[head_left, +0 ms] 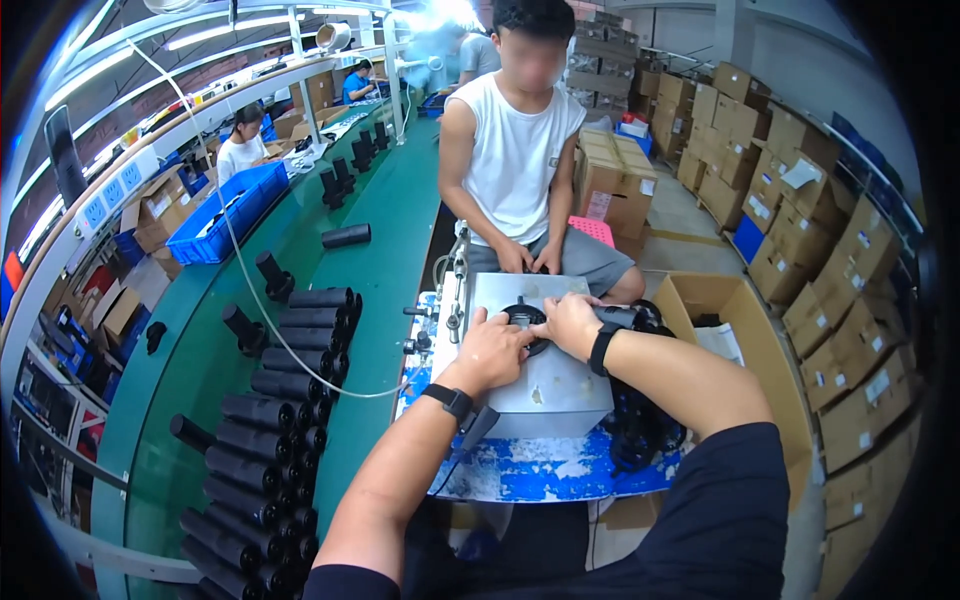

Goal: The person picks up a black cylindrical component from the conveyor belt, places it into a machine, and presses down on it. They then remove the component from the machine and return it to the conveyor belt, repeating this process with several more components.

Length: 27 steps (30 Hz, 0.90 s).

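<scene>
A silver metal box (560,395) sits on a worn blue-and-white tabletop in front of me. On its top lies a black ring-shaped part (513,311), partly covered by my fingers. My left hand (488,352) grips the ring from the near left, its fingertips on the rim. From the right, my right hand (571,325) holds the other side, fingers bent and pressed against it. What lies under the fingertips is hidden. Metal fittings with a valve and tubing (454,290) stand along the box's left side.
Black cylinders (245,437) are stacked on the green conveyor (345,420) at left. A thin white hose (265,310) crosses above it. Black parts (640,430) and an open carton (770,400) are at right. Across from me sits a person in a white sleeveless shirt (515,150).
</scene>
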Available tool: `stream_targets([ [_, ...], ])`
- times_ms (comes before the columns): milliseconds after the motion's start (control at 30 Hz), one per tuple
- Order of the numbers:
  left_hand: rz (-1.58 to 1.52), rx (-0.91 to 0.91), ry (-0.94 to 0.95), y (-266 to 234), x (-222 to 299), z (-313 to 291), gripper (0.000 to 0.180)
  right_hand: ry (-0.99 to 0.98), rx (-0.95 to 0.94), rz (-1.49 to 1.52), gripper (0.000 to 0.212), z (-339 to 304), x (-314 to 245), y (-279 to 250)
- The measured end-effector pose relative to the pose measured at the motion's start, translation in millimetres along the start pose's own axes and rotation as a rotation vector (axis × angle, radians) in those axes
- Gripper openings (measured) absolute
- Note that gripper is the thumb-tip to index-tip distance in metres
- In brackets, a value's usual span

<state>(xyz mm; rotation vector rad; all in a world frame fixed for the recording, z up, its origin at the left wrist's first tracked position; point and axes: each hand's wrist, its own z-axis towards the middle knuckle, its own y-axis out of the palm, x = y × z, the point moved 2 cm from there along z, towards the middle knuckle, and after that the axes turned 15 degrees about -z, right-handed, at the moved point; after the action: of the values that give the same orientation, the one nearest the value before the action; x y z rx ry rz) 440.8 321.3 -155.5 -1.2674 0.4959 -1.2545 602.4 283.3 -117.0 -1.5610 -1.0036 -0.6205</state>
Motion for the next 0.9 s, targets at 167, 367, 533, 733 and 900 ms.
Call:
stream_targets([
  [167,-0.160,0.108,0.002,-10.8,-2.0,-14.5,0.027,-0.084,0.260,0.450,0.067,-30.6,23.4,1.7],
  [367,-1.479,0.358,-0.187,3.2,50.8,-83.8,0.053,0.189,1.008,1.739,0.083,-52.4,22.3,-46.5],
  [533,-1.703,0.356,-0.281,10.7,47.6,-102.7,0.073,0.254,1.170,2.335,0.068,-47.5,-20.0,-71.1],
  [733,-1.351,0.381,-0.346,-8.5,32.9,-107.4,0.071,0.194,0.783,2.187,0.049,-45.1,-17.1,-55.5],
  [900,-1.186,0.623,-0.253,-34.7,-1.5,-112.4,0.060,0.417,0.952,1.982,0.040,-21.4,7.7,-21.3],
])
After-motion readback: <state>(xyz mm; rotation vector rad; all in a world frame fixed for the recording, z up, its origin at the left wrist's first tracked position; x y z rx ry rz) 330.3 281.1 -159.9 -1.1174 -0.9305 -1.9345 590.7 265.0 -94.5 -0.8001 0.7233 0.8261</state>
